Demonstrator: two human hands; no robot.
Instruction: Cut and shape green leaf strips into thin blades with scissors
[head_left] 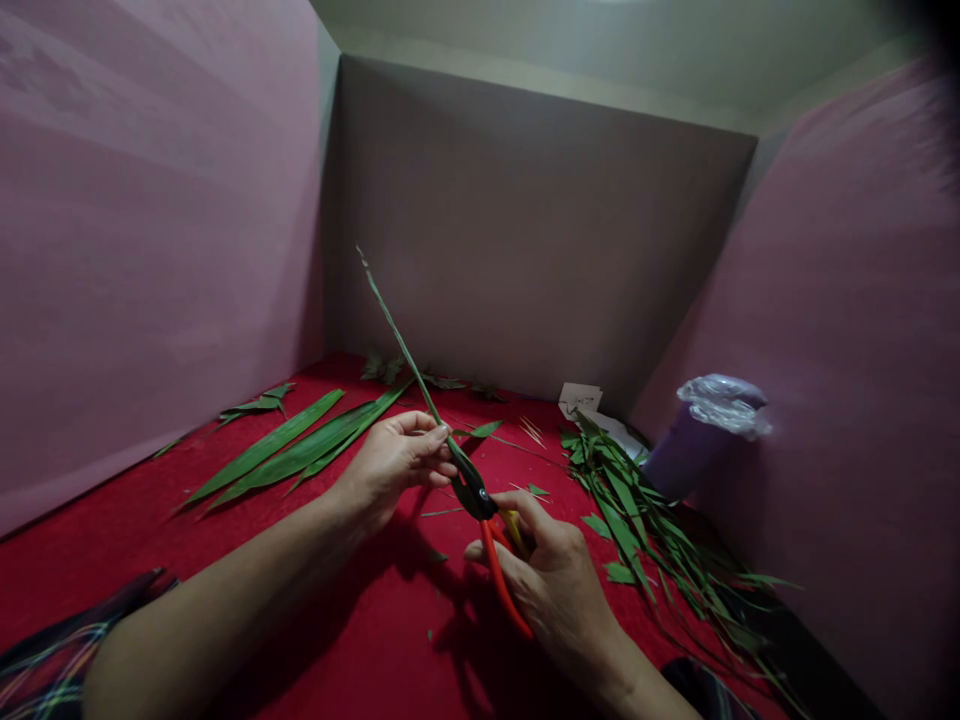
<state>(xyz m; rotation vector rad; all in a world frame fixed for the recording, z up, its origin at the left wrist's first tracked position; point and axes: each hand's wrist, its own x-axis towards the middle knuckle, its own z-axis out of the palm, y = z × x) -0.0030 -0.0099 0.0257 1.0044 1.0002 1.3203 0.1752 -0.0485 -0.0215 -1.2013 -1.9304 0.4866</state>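
Observation:
Between the thumb and fingers of my left hand [409, 458] is a long, narrow green leaf [403, 345], its thin tip slanting up to the left. My right hand [551, 565] is wrapped round the red and yellow handles of a pair of scissors [496, 560]. The dark blades lie along the lower end of the leaf, just below my left fingertips. Whether the blades are parted there I cannot tell. Several broad long leaves [300, 450] lie on the red cloth beyond my left forearm.
A heap of cut leaves and stems [645, 510] spreads along the right side. Behind it stands a purple bin [679, 450] with a clear plastic liner. Thin wooden sticks [532, 432] and a white card [581, 397] lie farther back. Pink walls [157, 230] flank the red cloth [360, 620].

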